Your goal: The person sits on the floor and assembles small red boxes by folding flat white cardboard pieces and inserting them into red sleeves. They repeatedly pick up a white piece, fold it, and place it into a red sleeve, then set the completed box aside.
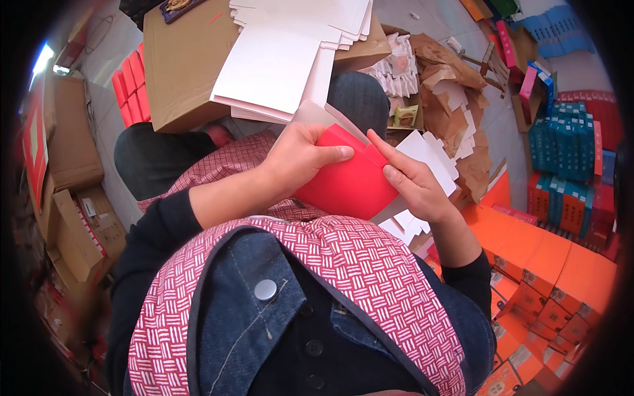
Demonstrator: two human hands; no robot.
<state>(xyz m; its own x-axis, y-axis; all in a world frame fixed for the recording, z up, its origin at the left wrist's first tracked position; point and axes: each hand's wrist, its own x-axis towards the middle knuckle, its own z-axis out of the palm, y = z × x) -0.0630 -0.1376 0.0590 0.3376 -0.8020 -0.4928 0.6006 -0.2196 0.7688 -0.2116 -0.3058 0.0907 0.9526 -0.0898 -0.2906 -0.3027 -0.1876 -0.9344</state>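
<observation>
Above my lap I hold a flat, folded red cardboard box blank [350, 181] with a pale grey-white inner side. My left hand [304, 152] grips its upper left edge, the thumb lying on the red face near the fold. At the upper right edge is my right hand [416, 178], its fingers straight along the folded strip and its thumb pressed on the red face. The fingers behind the card are hidden. Just beyond my hands, a stack of white card sheets [264, 72] rests fanned out, its near end reaching close to my left hand.
A brown cardboard box [178, 72] supports the white stack. Crumpled brown paper [449, 66] and small white packets [398, 63] lie beyond my knees. Orange boxes [528, 247] crowd the right side, with teal boxes [558, 148] farther off. An opened carton [72, 231] stands at left.
</observation>
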